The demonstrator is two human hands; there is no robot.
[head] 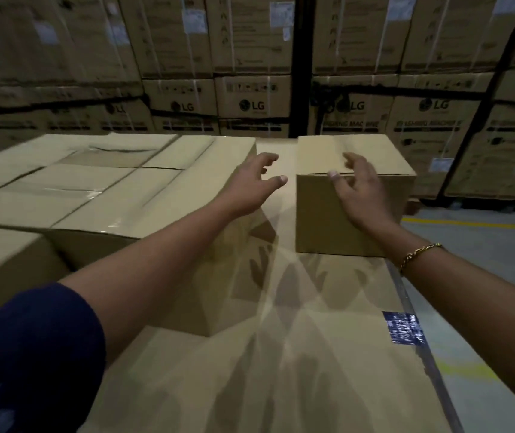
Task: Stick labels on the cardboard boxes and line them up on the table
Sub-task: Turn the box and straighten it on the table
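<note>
Right of centre, a small cardboard box (343, 210) stands alone. Left hand (250, 185) and right hand (359, 195), fingers spread, hold nothing. Apparently positioning; next, grasp both sides squarely.

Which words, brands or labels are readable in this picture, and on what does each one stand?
"LG": on the stacked cartons at the back.
"WASHING MACHINE", partly blurred: on the same cartons, below the logo.
Blue sticker on the work surface: too blurred.
White labels on the cartons: too blurred.
</note>
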